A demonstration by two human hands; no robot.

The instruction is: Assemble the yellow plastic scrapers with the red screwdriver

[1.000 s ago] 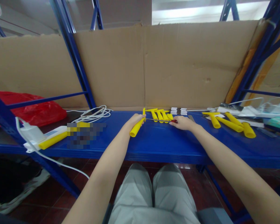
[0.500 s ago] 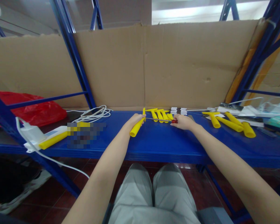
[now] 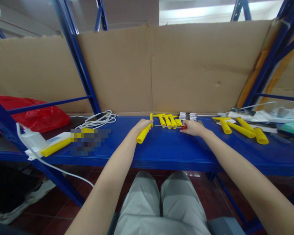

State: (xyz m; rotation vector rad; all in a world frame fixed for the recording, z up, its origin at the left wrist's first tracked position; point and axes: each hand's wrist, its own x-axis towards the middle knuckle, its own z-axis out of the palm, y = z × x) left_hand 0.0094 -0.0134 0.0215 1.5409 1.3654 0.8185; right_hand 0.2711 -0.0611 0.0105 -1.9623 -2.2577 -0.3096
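Observation:
My left hand is closed around a yellow T-shaped plastic piece, its hollow round end tilted toward me. In my right hand is a screwdriver with a red handle. Its thin metal shaft points left, and the tip stops just short of the yellow piece. Behind the shaft, several more yellow T-shaped pieces lie in a row on the blue shelf. A small stack of white and dark strips sits just beyond my right hand.
More yellow pieces lie to the right, near papers and clear plastic. On the left are a coiled white cable, a power strip with a white plug and a red bag. Cardboard walls the back; blue posts stand at the sides.
The screwdriver has moved slightly right, and its tip has come away from the yellow piece. My left hand has stayed in place.

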